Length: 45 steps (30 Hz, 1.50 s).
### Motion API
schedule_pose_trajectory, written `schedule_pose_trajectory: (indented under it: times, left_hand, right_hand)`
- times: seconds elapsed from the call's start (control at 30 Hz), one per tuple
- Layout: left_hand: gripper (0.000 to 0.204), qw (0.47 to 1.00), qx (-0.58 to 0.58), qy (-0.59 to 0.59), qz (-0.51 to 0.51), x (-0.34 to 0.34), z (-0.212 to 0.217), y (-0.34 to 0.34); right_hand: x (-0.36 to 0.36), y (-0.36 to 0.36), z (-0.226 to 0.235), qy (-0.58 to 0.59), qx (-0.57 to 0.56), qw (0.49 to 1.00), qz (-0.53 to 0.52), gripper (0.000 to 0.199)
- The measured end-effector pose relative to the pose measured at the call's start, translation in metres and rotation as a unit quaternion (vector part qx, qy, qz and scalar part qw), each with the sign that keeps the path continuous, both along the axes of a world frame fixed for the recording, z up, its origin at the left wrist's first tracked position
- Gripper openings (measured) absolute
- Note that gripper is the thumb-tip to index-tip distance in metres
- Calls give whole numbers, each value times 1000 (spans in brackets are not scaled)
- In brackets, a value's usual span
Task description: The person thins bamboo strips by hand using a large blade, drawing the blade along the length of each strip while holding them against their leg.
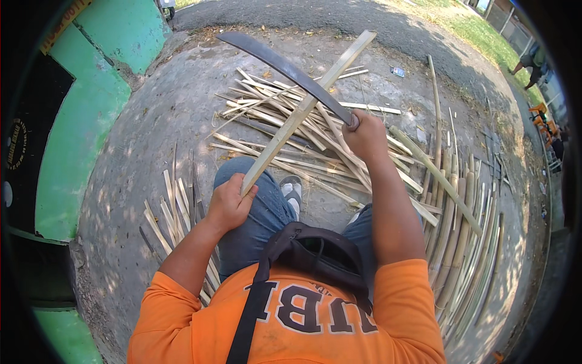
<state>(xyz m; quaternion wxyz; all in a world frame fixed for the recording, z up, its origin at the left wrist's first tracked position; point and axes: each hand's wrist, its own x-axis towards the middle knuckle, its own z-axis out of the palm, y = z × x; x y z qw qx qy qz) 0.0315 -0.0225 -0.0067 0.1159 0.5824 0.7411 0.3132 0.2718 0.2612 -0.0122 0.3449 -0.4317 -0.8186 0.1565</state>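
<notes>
My left hand (229,204) is closed round the near end of a long pale bamboo strip (285,130), which slants up and away to the right. In my right hand (365,136) is the handle of a machete (276,65). Its long, dark, curved blade points to the far left and crosses over the strip about midway. Whether the blade touches the strip I cannot tell. Beneath both, a loose pile of split bamboo strips (267,112) lies on the ground in front of my legs.
More bamboo strips (176,206) lie at my left. Bamboo poles (448,224) and long strips spread at my right. A green wall (79,139) stands on the left. A person (533,60) and orange chairs (545,124) are at the far right. A black bag (297,242) hangs at my waist.
</notes>
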Motion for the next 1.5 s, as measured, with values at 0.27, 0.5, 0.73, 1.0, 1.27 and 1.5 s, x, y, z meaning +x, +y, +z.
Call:
schedule_pose_trajectory:
  times: [0.27,0.5,0.73,1.0,1.27,1.5]
  left_hand:
    - [24,1000,25,-7,7,6,0,-1]
    - [23,999,25,8,-19,3,0,-4]
    - [24,999,27,29,-27,4,-6,-5]
    - [28,999,31,40,-13,9,0,0]
    - [37,1000,-11,-9,-16,0,17,0]
    - [37,997,-59,-25,50,6,45,-23]
  right_hand:
    - [-3,-26,14,18,-44,995,88,17]
    - [19,-9,22,-16,-40,999,19,17]
    - [30,7,7,83,-51,995,-11,21]
    - [36,10,13,67,-68,995,-16,25]
    - [38,-1,17,41,-109,991,-66,42]
    - [42,-1,7,36,-70,997,-18,42]
